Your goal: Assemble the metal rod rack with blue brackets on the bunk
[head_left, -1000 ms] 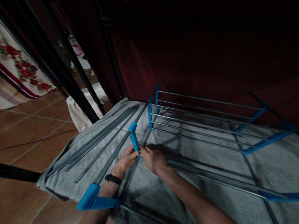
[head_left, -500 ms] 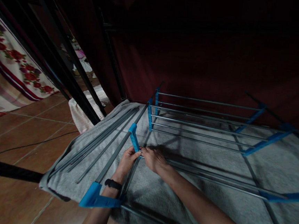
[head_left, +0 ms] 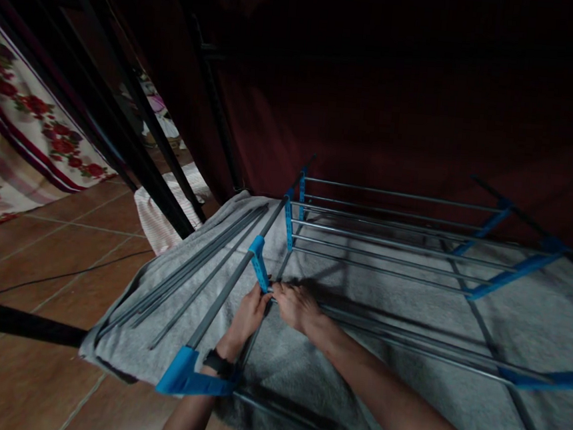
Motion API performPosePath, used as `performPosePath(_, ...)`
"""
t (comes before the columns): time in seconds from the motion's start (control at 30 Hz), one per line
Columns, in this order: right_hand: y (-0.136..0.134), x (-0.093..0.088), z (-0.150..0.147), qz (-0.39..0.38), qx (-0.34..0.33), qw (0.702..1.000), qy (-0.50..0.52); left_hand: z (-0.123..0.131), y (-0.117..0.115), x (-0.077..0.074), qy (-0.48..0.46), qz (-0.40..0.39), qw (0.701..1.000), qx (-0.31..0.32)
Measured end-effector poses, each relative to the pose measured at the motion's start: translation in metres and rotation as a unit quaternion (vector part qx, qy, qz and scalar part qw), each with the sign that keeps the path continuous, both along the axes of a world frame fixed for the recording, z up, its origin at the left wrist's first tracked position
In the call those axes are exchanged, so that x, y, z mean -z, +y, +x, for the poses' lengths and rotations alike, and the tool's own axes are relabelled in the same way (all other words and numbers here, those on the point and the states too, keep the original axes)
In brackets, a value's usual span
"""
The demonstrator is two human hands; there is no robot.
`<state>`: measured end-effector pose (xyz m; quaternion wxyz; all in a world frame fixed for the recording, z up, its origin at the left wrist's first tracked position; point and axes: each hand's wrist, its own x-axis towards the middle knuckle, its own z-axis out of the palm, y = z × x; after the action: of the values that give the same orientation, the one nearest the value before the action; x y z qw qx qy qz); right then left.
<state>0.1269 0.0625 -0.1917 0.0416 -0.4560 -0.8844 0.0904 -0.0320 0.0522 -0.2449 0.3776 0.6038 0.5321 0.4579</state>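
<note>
A partly built rack of grey metal tubes and blue plastic brackets lies on a grey blanket. My left hand (head_left: 249,313) is closed at the lower end of a blue bracket (head_left: 260,264), which hangs from a slanting grey tube (head_left: 228,290). Right beside it, my right hand (head_left: 295,305) pinches the end of a thin metal rod (head_left: 400,342) against that bracket. The rod runs right to another blue bracket (head_left: 558,379). My fingers hide where rod and bracket meet. Nearer me sits a blue corner piece (head_left: 192,374), just below my left wrist.
Several loose grey tubes (head_left: 186,270) lie on the blanket (head_left: 119,347) at the left. Farther back, cross rods (head_left: 400,235) span more blue brackets. Black metal posts (head_left: 118,127) rise at the left, and a dark red curtain (head_left: 375,122) hangs behind.
My left hand has shifted slightly, its thumb and fingers now lower around the bracket's end. My right hand keeps its pinch on the rod. The view has moved a little.
</note>
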Motion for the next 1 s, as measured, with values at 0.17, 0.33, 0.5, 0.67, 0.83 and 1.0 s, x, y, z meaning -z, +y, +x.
performPosePath(0.17, 0.006, -0.001, 0.003, -0.041, 0.008, 0.999, 0.035, 0.0, -0.002, 0.0, -0.025, -0.003, 1.0, 0.0)
performPosePath(0.33, 0.01, -0.004, 0.002, -0.059, 0.012, 0.997, 0.046, -0.002, -0.001, 0.001, -0.012, -0.005, 1.0, 0.003)
performPosePath(0.5, -0.005, -0.001, 0.003, 0.01, 0.032, 0.998, 0.046, -0.005, 0.002, 0.001, 0.028, 0.018, 0.999, 0.012)
performPosePath(0.67, -0.031, 0.007, 0.038, 0.112, 0.101, 0.988, 0.039, -0.016, 0.013, 0.004, 0.15, 0.013, 0.988, 0.023)
performPosePath(0.83, -0.037, 0.013, 0.077, 0.121, 0.117, 0.986, 0.004, -0.022, 0.029, 0.007, 0.249, 0.009, 0.968, 0.019)
performPosePath(1.0, -0.03, 0.012, 0.086, 0.09, 0.086, 0.992, 0.009, -0.031, 0.037, 0.018, 0.285, 0.062, 0.956, 0.021)
